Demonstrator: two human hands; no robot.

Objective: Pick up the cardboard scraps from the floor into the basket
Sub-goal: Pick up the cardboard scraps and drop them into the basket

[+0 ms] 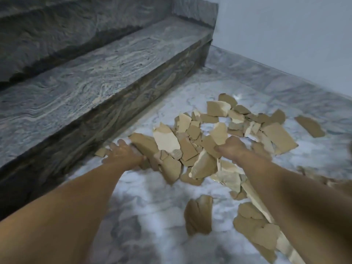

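A heap of torn brown and pale cardboard scraps lies on the marble floor. My left hand reaches to the heap's left edge with its fingers spread, touching the outer scraps. My right hand rests on top of the heap's middle, thumb pointing left. Its fingers are hidden behind the back of the hand and blurred. Loose scraps lie apart: one near me, one at far right, a small one by the step. No basket is in view.
A grey stone step runs along the left, close to my left hand, with a higher step behind it. A pale wall closes the far right corner. More scraps lie under my right forearm.
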